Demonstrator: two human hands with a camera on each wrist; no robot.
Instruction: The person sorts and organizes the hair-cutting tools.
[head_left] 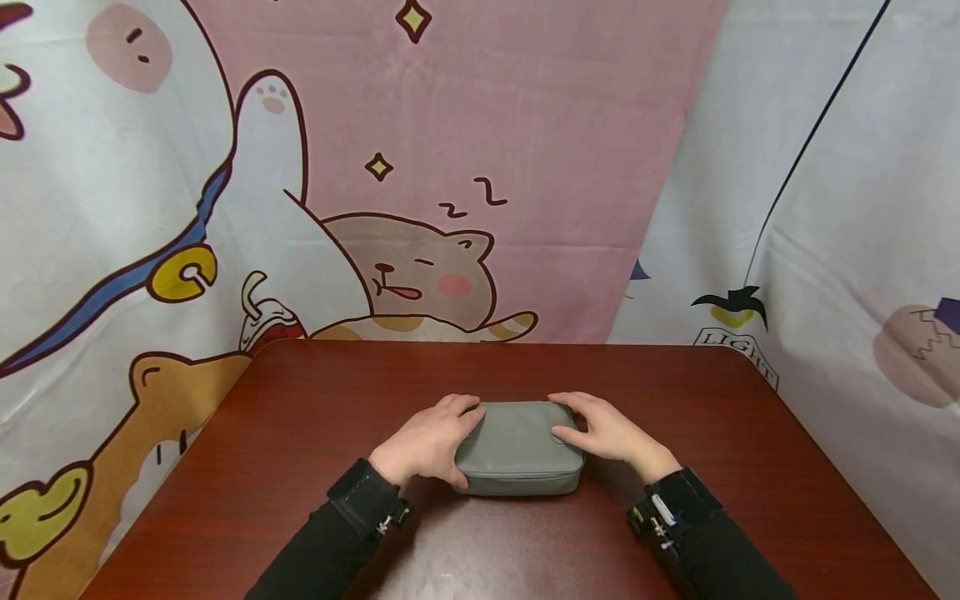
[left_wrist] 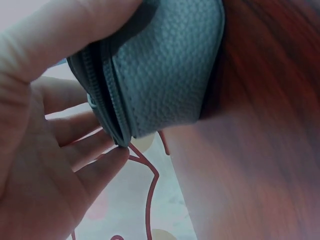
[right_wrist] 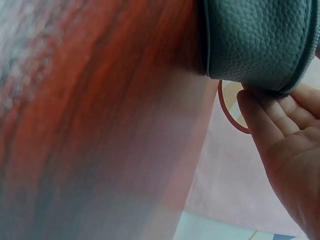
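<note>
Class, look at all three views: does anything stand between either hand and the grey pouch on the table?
Nothing visible does. The left hand and the right hand already touch opposite ends of the grey pouch, which lies on the table.

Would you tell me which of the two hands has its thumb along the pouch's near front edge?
The left hand: its thumb lies against the grey pouch front; the right hand thumb rests on top.

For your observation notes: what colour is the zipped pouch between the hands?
Grey-green pebbled leather pouch; clearest in the head view.
</note>
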